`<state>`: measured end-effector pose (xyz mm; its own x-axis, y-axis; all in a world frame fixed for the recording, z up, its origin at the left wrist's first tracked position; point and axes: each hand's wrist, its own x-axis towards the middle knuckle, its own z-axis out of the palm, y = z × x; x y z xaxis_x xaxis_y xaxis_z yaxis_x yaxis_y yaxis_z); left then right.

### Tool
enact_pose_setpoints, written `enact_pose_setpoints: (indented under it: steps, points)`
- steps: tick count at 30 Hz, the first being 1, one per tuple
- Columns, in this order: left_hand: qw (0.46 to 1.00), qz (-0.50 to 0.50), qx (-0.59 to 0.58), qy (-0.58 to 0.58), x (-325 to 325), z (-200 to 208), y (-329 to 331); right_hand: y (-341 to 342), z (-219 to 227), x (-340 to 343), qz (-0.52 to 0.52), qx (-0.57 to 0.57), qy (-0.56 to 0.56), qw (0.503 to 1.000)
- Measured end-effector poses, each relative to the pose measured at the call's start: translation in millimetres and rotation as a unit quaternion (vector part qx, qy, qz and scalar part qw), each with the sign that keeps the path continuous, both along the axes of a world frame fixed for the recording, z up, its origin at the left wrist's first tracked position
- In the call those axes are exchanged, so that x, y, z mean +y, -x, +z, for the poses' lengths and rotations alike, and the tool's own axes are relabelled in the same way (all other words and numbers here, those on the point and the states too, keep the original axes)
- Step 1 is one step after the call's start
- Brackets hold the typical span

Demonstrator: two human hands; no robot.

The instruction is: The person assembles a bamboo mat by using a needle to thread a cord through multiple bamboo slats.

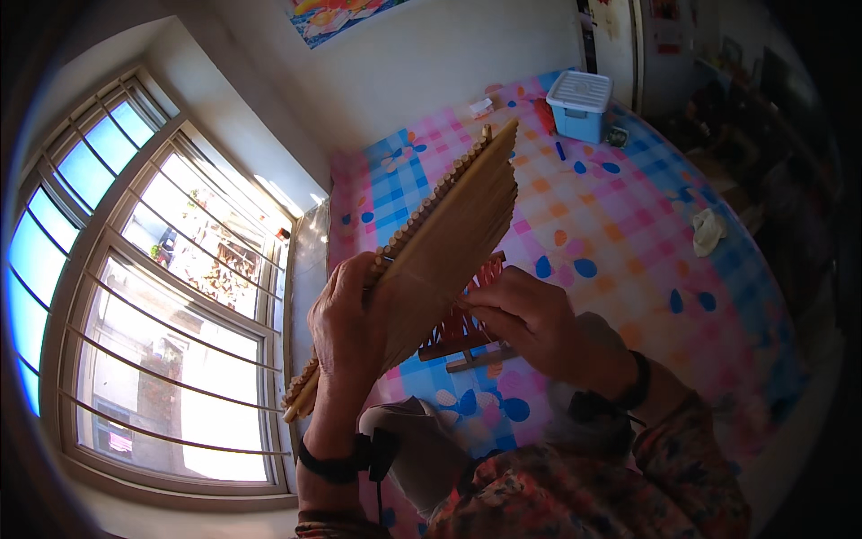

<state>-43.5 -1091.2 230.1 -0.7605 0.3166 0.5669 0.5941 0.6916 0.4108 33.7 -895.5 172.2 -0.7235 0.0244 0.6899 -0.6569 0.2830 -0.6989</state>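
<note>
Tan, knobbly-edged, wooden-looking panel (453,229) slants across the frame's centre, its left side gripped by the left hand (346,310); the right hand (530,310) pinches near thin red strands (442,334), its hold unclear. Keeping the panel steady should help.

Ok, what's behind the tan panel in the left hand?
Past the tan panel, red strands and a dark bar show near the right hand. How far they continue behind the panel is covered.

Dark red-patterned top (575,492); black straps (330,466) on both wrists; greyish trousers (413,449)
</note>
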Motion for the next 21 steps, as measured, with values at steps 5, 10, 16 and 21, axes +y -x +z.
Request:
enact_pose_setpoints:
  steps: [5, 10, 16, 21]
  points:
    - [0.998, -0.055, -0.028, -0.019, 5.2, 6.7, 2.9, 31.9, 5.4, -4.9, -0.054, 0.026, -0.032, 0.998]
    - [0.996, -0.083, -0.019, 0.007, 12.8, 0.7, 8.8, 42.9, -0.7, -5.9, -0.071, 0.024, -0.067, 0.995]
    - [0.993, -0.119, -0.005, 0.011, 22.3, 1.4, 22.2, 53.7, -10.4, -3.6, -0.086, 0.05, -0.032, 0.994]
    - [0.993, -0.111, -0.016, 0.023, 30.5, 1.6, 28.7, 58.3, -17.3, 3.9, -0.093, 0.051, -0.056, 0.993]
